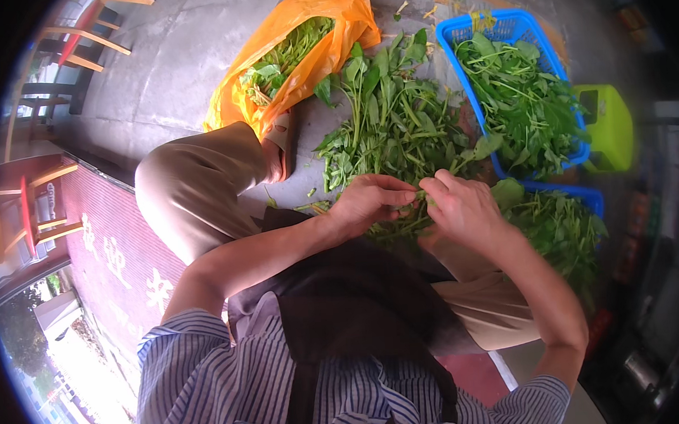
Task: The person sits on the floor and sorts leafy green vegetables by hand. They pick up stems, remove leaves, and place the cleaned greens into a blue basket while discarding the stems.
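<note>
My left hand (374, 205) and my right hand (463, 209) meet in front of my lap, fingertips close together. Between them they pinch a leafy green stem (422, 195), mostly covered by my fingers. Just beyond my hands a loose heap of leafy greens with long stems (395, 121) lies on the floor. A blue plastic basket (465, 88) holding picked greens (513, 96) stands to the right of the heap. Nearer to me, partly behind my right forearm, a second blue container (589, 199) also bears greens (562, 227).
An orange plastic bag (293, 28) with more greens lies open beyond my left foot. A lime-green plastic stool (611, 128) is beside the basket. Chairs with red seats (80, 29) and a red mat with writing (119, 237) are at the left. Stem scraps dot the concrete floor (190, 52).
</note>
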Demonstrator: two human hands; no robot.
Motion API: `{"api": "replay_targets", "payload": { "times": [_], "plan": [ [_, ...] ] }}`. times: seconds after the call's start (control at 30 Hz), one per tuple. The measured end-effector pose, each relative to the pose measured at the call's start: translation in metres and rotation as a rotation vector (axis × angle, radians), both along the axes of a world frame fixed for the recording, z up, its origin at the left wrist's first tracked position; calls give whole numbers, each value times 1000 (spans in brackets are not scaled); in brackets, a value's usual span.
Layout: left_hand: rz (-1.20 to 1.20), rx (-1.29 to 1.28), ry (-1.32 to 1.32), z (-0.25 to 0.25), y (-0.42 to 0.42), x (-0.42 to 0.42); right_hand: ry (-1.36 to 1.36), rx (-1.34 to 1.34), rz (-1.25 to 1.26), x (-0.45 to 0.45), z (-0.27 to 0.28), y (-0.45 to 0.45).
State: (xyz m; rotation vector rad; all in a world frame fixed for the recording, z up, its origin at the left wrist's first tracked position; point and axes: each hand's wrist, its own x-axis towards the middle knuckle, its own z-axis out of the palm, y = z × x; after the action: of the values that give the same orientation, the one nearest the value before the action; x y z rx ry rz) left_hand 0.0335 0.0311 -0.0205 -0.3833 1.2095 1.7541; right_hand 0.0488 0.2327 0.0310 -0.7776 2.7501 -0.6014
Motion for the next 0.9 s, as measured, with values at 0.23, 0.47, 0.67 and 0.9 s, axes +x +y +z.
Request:
{"api": "replay_targets", "payload": {
  "times": [0.23,0.47,0.67,0.9],
  "plan": [
    [249,269,-235,-21,11,25,-173,-203,-133,3,-15,17],
    [208,293,-189,-39,20,30,-786,-648,-803,-17,-19,59],
    [-467,-420,841,-134,5,36,-703,-796,-932,-35,-4,97],
    [-9,-1231,405,-259,-42,7,-604,-860,-902,-43,-4,95]
  ]
}}
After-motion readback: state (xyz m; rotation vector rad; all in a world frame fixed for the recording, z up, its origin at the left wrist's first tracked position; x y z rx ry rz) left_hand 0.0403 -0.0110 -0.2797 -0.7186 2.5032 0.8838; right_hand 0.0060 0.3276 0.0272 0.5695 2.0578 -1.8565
